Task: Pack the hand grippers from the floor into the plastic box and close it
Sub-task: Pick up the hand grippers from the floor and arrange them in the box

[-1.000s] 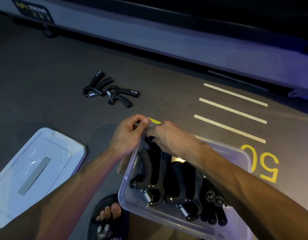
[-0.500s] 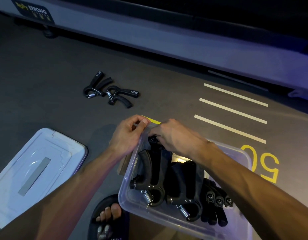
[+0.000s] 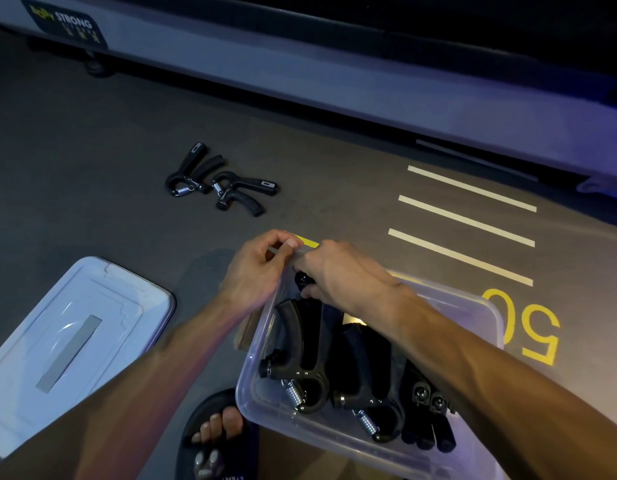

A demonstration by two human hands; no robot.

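A: Item one, clear plastic box (image 3: 258, 393)?
B: Far corner of the rim is pinched by the left hand (image 3: 255, 271), thumb on top. Black sprung hand grippers (image 3: 310, 344) are packed inside, below the fingers.

A: Right hand (image 3: 341, 275)?
B: Fingers are curled down round a gripper's black end, just inside that corner.

A: Unpacked stock?
B: Two black hand grippers on the floor (image 3: 217, 183), well beyond both hands. White lid (image 3: 68, 341) is laid left of the left wrist
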